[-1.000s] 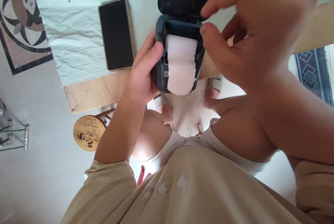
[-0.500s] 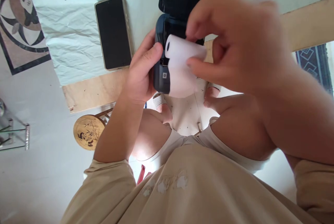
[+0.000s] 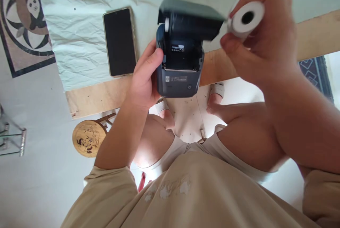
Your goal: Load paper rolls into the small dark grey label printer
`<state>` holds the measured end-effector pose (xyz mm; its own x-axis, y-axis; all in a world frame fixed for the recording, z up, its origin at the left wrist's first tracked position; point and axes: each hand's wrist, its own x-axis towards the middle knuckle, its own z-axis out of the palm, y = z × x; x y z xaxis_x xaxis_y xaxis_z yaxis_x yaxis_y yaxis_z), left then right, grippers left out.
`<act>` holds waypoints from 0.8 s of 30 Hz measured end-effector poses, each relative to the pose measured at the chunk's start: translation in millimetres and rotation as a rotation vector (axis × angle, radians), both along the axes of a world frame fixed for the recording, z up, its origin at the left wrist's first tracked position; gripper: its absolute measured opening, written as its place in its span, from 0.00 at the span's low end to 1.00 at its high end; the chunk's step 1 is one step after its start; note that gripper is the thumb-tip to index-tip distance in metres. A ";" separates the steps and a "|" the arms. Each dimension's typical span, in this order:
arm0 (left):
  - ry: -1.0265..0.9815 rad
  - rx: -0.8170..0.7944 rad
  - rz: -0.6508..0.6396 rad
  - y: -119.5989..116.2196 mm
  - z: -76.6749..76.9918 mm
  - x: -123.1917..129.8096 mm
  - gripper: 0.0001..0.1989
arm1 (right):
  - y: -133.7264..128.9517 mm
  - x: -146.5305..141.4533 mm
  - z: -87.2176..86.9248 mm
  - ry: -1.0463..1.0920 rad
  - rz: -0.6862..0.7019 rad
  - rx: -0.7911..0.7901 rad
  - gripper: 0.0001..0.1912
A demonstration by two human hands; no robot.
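Note:
My left hand (image 3: 147, 68) grips the left side of a small dark printer (image 3: 179, 83), its thumb on the side edge. The printer's lid (image 3: 193, 19) stands raised and is blurred; inside the compartment a label shows and no roll lies there. To the right, my right hand (image 3: 265, 33) holds a white paper roll (image 3: 255, 16), its hollow dark core facing me. The roll is close to the lid's right corner. Left of the printer, a phone (image 3: 120, 42) with a black screen lies on the pale green cloth (image 3: 77, 44).
The table's wooden edge (image 3: 92, 101) runs below the cloth. A round wooden stool (image 3: 89, 138) with a panda picture stands at lower left. My legs are under the table edge. A patterned dark mat (image 3: 316, 75) shows at right.
My right hand has moved right and away from the printer with a paper roll. The small roll over the compartment is gone from there, and the lid has tilted toward me.

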<state>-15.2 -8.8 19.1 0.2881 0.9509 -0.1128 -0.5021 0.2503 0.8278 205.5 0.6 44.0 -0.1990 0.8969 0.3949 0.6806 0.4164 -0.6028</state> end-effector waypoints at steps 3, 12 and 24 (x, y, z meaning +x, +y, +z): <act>0.025 -0.046 0.027 -0.4 2.4 0.0 0.10 | 4.5 1.4 -7.0 -0.191 -0.038 0.005 0.18; 0.057 -0.078 0.043 -2.1 5.1 1.1 0.10 | 11.8 8.2 -17.5 -0.180 -0.036 -0.061 0.28; 0.017 -0.053 -0.009 -2.0 2.4 -2.1 0.10 | 34.1 51.8 -29.5 -0.252 -0.359 -0.125 0.31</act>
